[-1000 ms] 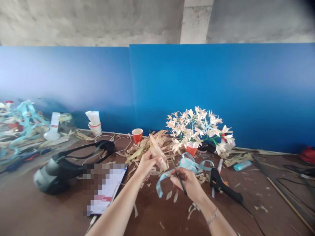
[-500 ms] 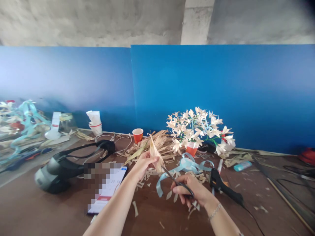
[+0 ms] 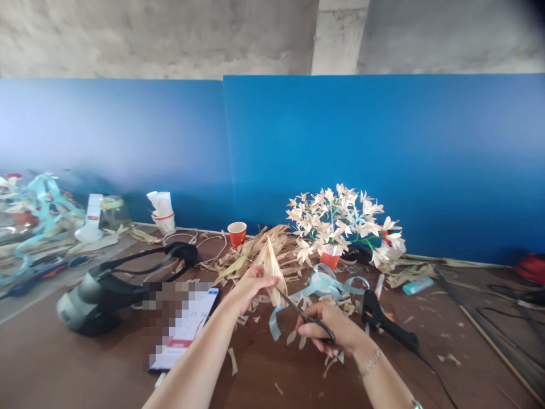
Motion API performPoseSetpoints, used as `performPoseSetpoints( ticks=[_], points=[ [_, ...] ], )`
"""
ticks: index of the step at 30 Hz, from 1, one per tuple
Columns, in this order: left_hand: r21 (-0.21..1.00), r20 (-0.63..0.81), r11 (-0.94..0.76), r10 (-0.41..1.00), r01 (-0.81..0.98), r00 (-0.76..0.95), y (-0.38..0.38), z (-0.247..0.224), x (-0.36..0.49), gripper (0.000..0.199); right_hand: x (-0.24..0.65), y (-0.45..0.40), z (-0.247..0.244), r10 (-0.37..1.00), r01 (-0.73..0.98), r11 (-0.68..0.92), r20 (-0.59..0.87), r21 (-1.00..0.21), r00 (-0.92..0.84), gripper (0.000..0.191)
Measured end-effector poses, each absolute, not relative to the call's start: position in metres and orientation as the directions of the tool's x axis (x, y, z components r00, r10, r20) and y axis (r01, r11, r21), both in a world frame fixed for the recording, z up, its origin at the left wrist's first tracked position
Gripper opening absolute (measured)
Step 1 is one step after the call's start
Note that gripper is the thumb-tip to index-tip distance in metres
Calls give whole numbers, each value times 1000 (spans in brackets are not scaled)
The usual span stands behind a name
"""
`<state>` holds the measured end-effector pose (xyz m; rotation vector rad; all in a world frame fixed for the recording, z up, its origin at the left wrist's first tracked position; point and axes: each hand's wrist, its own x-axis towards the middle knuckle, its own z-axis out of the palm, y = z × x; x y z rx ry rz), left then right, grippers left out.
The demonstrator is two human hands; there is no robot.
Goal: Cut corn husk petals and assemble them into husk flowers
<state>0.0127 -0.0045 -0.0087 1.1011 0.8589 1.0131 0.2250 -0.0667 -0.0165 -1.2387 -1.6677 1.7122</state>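
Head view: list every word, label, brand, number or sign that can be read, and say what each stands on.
"23 54": probably, in faint digits on the phone screen; the rest of its screen is blurred or pixelated.
Standing red paper cup: yellow marks, too small to read.
Turquoise packet: any print is too blurred to read.
No other text can be read.

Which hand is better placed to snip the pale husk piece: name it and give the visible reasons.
Likely the right hand: it holds the scissors, whose blades point at the pale husk piece. The left hand pinches that piece.
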Motion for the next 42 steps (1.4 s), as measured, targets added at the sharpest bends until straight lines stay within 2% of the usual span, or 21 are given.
performPoseSetpoints(
  ticks=[15, 28, 31, 34, 36, 38, 40, 42],
  points=[
    [969, -72, 141, 946, -203, 315, -6, -9, 14, 30, 228, -63, -25, 830, 249, -111, -227, -962, -509, 19],
    [980, -39, 107, 929, -167, 368, -4, -12, 16, 29, 234, -64, -20, 828, 339, -122, -284, -933, -483, 19],
    [980, -11, 74, 947, -183, 322, -1, -14, 14, 28, 237, -64, -19, 816, 329, -131, -290, -935, -501, 21],
    [984, 14, 23, 979, -179, 202, 5, -16, 9, 26, 239, -63, -18, 823, 290, -109, -250, -951, -511, 21],
    [998, 36, -30, 995, -63, 93, 9, -17, 6, 25, 238, -62, -19, 840, 277, -87, -220, -957, -496, 21],
    [981, 91, -83, 995, 174, -38, 10, -17, 4, 28, 235, -61, -20, 875, 297, -67, -200, -952, -441, 25],
    [882, 221, -118, 958, 457, -181, 8, -16, 3, 39, 231, -60, -21, 930, 373, -20, -154, -928, -334, 29],
    [719, 424, -141, 865, 681, -268, 4, -13, 5, 52, 228, -60, -22, 981, 509, 88, -13, -856, -191, 28]
  ],
)
